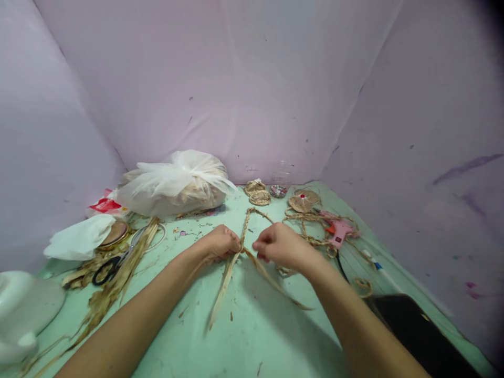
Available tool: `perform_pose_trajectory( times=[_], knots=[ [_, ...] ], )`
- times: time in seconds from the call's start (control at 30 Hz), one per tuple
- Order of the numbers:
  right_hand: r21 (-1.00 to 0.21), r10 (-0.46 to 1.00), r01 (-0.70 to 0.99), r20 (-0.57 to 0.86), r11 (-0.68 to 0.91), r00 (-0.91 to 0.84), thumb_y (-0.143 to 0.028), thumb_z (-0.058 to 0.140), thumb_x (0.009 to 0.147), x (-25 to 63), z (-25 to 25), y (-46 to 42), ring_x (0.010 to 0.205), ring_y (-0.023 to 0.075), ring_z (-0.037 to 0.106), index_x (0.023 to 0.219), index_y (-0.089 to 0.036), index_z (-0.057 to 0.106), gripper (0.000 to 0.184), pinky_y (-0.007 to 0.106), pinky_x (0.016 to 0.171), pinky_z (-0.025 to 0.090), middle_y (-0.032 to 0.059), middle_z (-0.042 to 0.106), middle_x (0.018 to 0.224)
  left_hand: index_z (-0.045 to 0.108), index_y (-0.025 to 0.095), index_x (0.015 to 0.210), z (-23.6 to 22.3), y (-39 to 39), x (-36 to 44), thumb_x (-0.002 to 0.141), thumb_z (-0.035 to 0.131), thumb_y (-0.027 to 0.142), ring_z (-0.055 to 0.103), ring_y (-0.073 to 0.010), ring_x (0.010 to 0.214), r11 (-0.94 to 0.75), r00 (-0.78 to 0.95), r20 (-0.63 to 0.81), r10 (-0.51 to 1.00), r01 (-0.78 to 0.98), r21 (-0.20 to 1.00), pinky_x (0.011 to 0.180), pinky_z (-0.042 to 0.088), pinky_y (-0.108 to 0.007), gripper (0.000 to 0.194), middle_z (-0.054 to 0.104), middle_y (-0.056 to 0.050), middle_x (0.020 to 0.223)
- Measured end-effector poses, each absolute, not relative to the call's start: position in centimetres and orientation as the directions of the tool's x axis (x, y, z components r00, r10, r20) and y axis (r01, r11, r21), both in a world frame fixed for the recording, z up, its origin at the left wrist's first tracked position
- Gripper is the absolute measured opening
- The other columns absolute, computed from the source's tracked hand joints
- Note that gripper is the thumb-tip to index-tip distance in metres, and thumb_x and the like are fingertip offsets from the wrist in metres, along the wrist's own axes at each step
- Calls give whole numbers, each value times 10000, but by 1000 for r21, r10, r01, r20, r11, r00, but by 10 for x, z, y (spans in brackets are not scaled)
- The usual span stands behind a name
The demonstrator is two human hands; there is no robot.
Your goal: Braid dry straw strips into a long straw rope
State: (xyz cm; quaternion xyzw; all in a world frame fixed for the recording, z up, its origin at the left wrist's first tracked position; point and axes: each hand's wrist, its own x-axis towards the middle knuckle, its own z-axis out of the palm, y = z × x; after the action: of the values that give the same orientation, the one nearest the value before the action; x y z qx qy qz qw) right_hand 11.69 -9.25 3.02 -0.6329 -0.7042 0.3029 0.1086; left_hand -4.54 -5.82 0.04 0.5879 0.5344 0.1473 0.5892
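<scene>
My left hand (pixel 225 244) pinches a braided cord (pixel 245 227) of dried plant fibre at the base of its braid. From this point the braid runs away from me and bends right, passing behind my right hand. Two loose flat strands fan out toward me: a pale left strand (pixel 223 294) and a darker right strand (pixel 275 285). My right hand (pixel 279 244) is closed, its fingertips beside the start of the right strand. What those fingers hold, if anything, is hidden. Under both hands lies a pale green table cover (pixel 205 341).
Left are dried fibre strips (pixel 132 257), scissors (pixel 118 262), a white appliance (pixel 27 310) and a tied plastic bag (pixel 177 184). Woven coils (pixel 260 197) and a bead container (pixel 279 190) stand behind. Right are more braid (pixel 305 223), a pink glue gun (pixel 339 232) and a dark flat object (pixel 417 325).
</scene>
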Motion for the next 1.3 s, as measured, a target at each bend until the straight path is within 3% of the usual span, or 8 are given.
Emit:
perform_pose_trajectory(
  times=[0.13,0.23,0.37,0.5,0.67,0.93,1.17,1.3],
  knots=[
    [-727,973,663,-230,-177,8,-208,550,667,130,12,-73,482,107,491,619,-121,628,127,205,467,332,42,579,533,346,176,439,-2,-57,-46,529,540,209,150,-29,304,274,414,-455,788,426,862,331,61,-212,216,233,79,349],
    [-855,928,422,-364,-302,-72,-161,506,688,114,-1,-73,474,97,491,610,-131,575,108,192,461,350,21,553,518,354,175,445,-2,-57,-46,524,532,200,148,-30,304,273,412,-446,794,413,869,332,60,-212,197,234,82,350],
    [-876,856,184,-477,-445,-202,-104,455,691,90,-7,-82,375,67,404,558,-145,472,141,181,392,301,-26,445,424,421,162,466,-2,-57,-45,523,504,194,162,-33,309,255,416,-433,799,418,872,341,75,-209,105,264,78,349],
    [-895,892,241,-420,-375,-169,-139,499,659,90,-15,-81,329,28,237,518,-129,496,142,185,341,147,-39,425,406,515,130,497,-3,-58,-43,513,481,179,185,-37,339,177,397,-389,831,475,862,362,114,-203,61,298,68,353],
    [-906,922,238,-377,-349,-87,-132,532,576,96,-24,-76,333,28,248,518,-120,542,60,192,348,143,-35,466,412,520,125,456,-5,-59,-42,510,460,159,238,-47,380,-61,380,-261,888,658,750,390,174,-199,88,312,54,380],
    [-910,916,173,-394,-377,-73,-169,551,558,96,-25,-77,303,23,222,548,-120,562,51,202,334,107,-45,455,406,621,132,593,29,-44,-82,563,482,236,380,-80,412,-93,392,-418,820,811,578,427,280,-205,176,558,-9,514],
    [-895,900,211,-421,-393,-112,-252,580,566,97,-29,-76,312,28,193,528,-142,513,134,210,348,81,-69,344,368,621,165,602,96,-48,-189,523,523,214,470,-120,531,108,-81,-168,983,981,163,496,316,-211,135,551,8,545],
    [-886,882,197,-450,-420,-141,-257,581,572,96,-28,-76,311,27,176,538,-147,505,138,218,360,67,-72,328,374,562,158,519,95,-54,-232,486,554,177,449,-116,483,282,-228,-311,923,949,141,468,306,-208,39,489,15,470]
  ],
)
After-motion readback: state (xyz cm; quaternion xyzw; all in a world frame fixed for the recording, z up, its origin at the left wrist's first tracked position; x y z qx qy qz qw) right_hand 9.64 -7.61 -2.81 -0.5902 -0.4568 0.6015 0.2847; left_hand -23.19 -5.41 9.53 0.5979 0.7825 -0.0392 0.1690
